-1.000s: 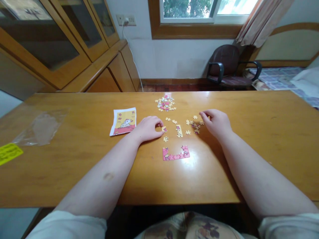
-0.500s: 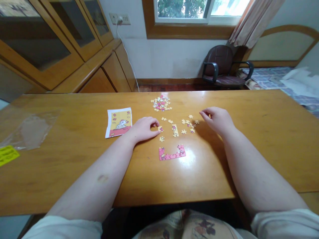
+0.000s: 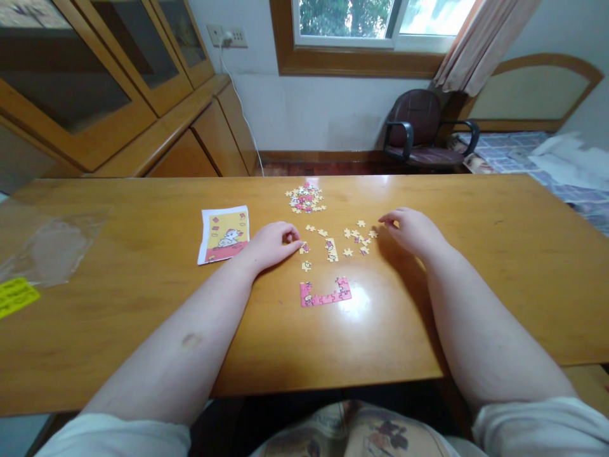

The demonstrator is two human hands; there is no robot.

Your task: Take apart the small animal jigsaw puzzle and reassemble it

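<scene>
Pink border section (image 3: 326, 301): joined in a U, middle unfilled, on the table (image 3: 333, 349), nearest the person. Yellow strip (image 3: 332, 254): joined, just beyond. Loose yellow pieces (image 3: 348, 252) and mixed pile (image 3: 304, 199): unjoined; most of the puzzle seemingly outstanding. Left hand (image 3: 273, 244): fingertips at a patterned piece (image 3: 304, 248) (grip cannot be told). Right hand (image 3: 413, 230): well apart from it, beside the loose pieces, hold unclear. Picture sheet (image 3: 223, 235): by the left hand

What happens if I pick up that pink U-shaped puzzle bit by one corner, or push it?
The pink puzzle section would probably sag or come apart if lifted: it's a narrow U of small interlocked pieces. Lying flat, it's unlikely to roll or tip. It may slide easily, since the wooden table looks smooth and shiny.
</scene>
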